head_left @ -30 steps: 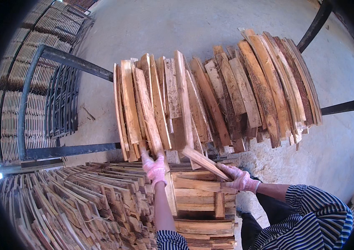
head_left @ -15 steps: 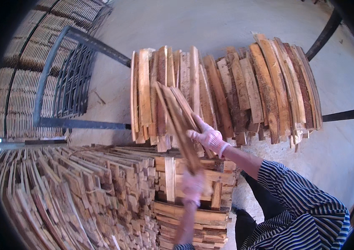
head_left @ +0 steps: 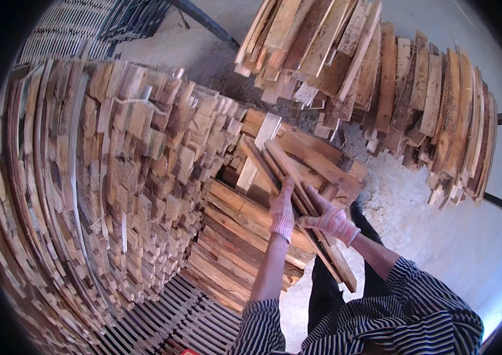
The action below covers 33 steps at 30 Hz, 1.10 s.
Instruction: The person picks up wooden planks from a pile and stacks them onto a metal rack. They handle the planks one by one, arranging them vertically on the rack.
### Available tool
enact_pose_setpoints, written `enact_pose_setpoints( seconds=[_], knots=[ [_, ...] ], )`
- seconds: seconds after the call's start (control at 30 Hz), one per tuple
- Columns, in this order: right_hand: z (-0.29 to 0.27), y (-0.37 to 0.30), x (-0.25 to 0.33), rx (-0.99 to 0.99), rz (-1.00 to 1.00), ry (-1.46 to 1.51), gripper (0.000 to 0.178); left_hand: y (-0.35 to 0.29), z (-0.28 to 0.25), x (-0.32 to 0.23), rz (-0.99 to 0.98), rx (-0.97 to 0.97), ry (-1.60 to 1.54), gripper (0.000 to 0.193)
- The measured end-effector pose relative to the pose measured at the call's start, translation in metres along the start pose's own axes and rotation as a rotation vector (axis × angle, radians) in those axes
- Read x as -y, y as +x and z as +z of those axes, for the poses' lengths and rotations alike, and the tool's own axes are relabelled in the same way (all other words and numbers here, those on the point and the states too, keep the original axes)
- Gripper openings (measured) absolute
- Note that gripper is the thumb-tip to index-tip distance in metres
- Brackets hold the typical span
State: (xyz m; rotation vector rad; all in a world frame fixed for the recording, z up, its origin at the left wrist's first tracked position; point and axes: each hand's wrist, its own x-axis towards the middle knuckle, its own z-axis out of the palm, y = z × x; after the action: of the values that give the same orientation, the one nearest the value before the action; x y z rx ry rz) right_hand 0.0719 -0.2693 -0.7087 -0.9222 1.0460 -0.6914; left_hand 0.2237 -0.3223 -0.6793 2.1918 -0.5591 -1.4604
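both gloved hands: left hand (head_left: 282,214), right hand (head_left: 329,220), gripping wood slats (head_left: 298,198) above stacked planks (head_left: 245,236)

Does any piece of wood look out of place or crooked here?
Yes. One pale plank stands up at an angle from the low stack, across its flat boards. The left hand and right hand hold a few long slats slanted over that stack.

Each hand, the left hand (head_left: 282,214) and the right hand (head_left: 329,219), wears a pale knitted work glove with a pinkish tint (ribbed cuffs at the wrists). Below them come rolled-up sleeves (head_left: 407,283) of a dark shirt with thin white stripes, then dark trousers (head_left: 323,290).
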Motion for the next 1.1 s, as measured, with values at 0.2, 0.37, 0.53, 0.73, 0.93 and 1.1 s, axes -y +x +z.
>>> enact_pose_setpoints(
  seconds=[0.2,0.37,0.53,0.73,0.93,1.1],
  knots=[
    [0.082,0.025,-0.007,0.212,0.250,-0.624,0.096,0.029,-0.102,0.157,0.019,-0.041,-0.764,0.083],
    [0.112,0.123,-0.053,0.038,-0.090,-0.904,0.080,0.061,-0.154,0.231,0.101,0.132,-1.074,0.075],
    [0.162,0.133,-0.079,0.052,-0.009,-1.031,0.074,0.074,-0.158,0.248,0.142,0.182,-1.159,0.078],
    [0.083,0.156,-0.093,-0.205,-0.289,-1.340,0.071,0.067,-0.151,0.240,0.065,0.059,-1.053,0.076],
    [-0.033,0.146,-0.052,-0.285,0.126,-1.521,0.086,0.074,-0.165,0.232,0.013,0.084,-1.091,0.075],
    [0.010,0.055,-0.018,-0.138,0.064,-0.982,0.081,0.082,-0.147,0.215,-0.011,0.040,-1.241,0.073]
  ],
)
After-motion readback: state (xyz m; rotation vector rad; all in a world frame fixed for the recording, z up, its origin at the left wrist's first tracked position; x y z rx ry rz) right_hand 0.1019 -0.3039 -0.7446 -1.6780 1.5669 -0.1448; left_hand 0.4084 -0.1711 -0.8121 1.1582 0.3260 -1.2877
